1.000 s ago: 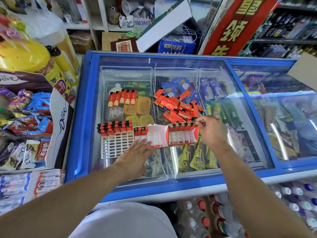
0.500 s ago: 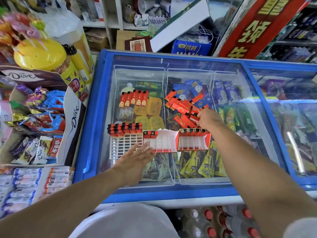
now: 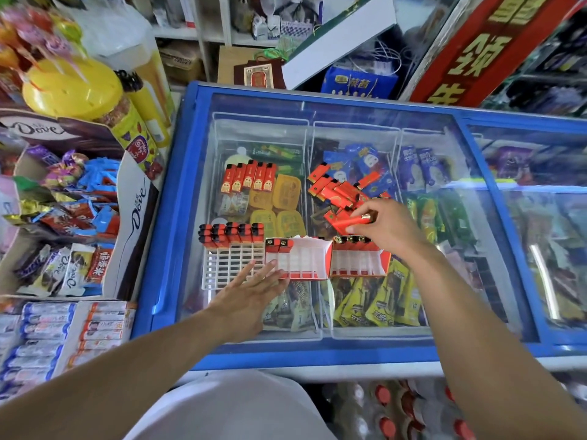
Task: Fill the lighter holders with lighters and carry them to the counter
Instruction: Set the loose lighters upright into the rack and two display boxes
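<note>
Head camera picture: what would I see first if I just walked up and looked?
Probably the heap of red lighters lying on the glass lid of the blue freezer, bright against the ice creams under it. Right beside the heap, the right hand pinches one red lighter, just above the white holders, where the left hand lies flat. Over on the left a big yellow jar shines too.

The right hand [image 3: 386,228] covers part of the loose lighter pile [image 3: 338,192]; both forearms run off the bottom edge.
</note>
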